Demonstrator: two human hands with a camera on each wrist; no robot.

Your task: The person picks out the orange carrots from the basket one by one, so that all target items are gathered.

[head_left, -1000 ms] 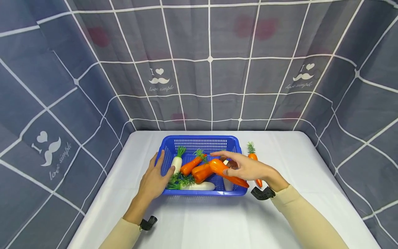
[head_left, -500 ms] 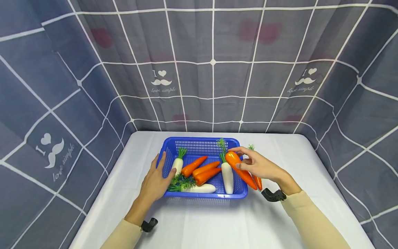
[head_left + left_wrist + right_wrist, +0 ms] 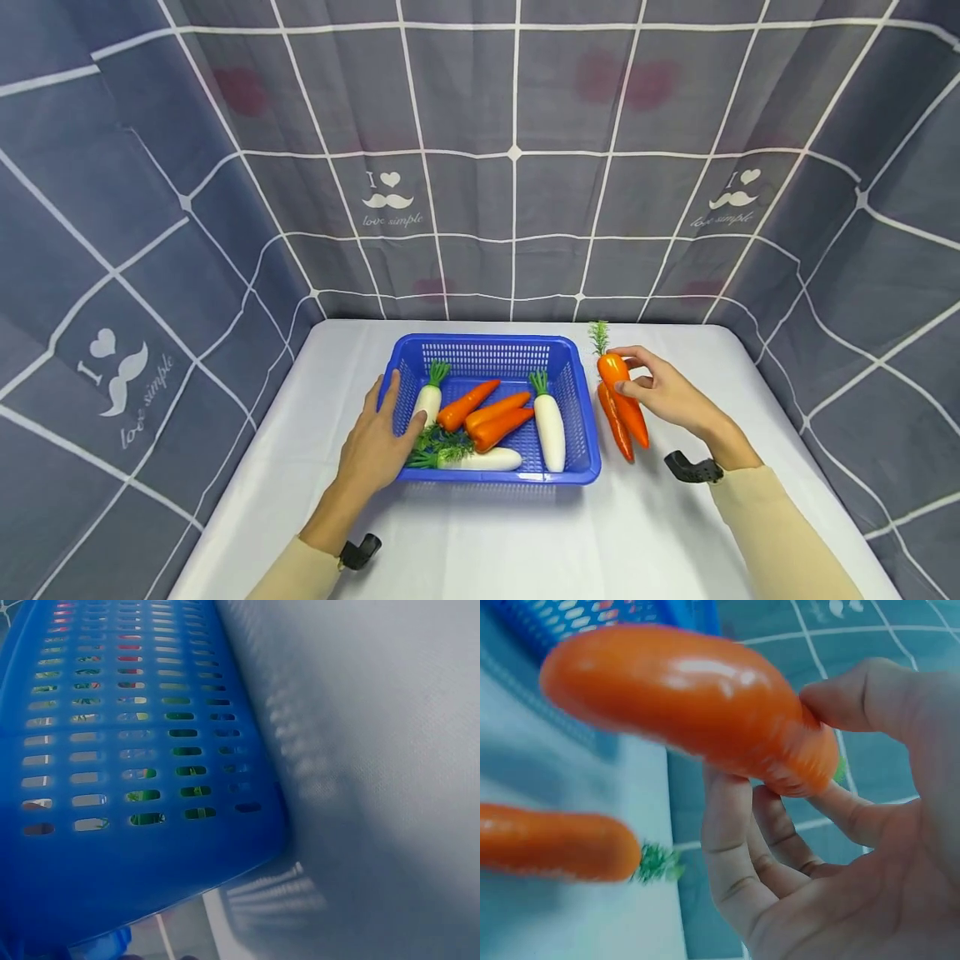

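Beyond the basket's right wall, my right hand [image 3: 671,392] pinches an orange carrot [image 3: 632,412] near its leafy end, thumb on one side and fingers on the other. In the right wrist view this carrot [image 3: 682,694] is raised above a second carrot [image 3: 551,844], which lies on the white table. My left hand [image 3: 378,446] rests at the left side of a blue plastic basket [image 3: 498,477], its fingers fairly straight along the wall. Inside the basket lie several carrots [image 3: 498,429] and white radishes [image 3: 550,433]. The left wrist view shows mainly the basket's slotted outer wall [image 3: 112,862].
A white cloth [image 3: 480,542] covers the table. Grey-blue curtains [image 3: 465,192] with white grid lines stand behind it and on both sides. Green leaves [image 3: 442,446] bunch in the basket's front left part.
My right hand has lifted the carrot out of the basket and carried it right, over the carrot on the table. The white radish at the basket's right is uncovered. My left hand has stayed in place.
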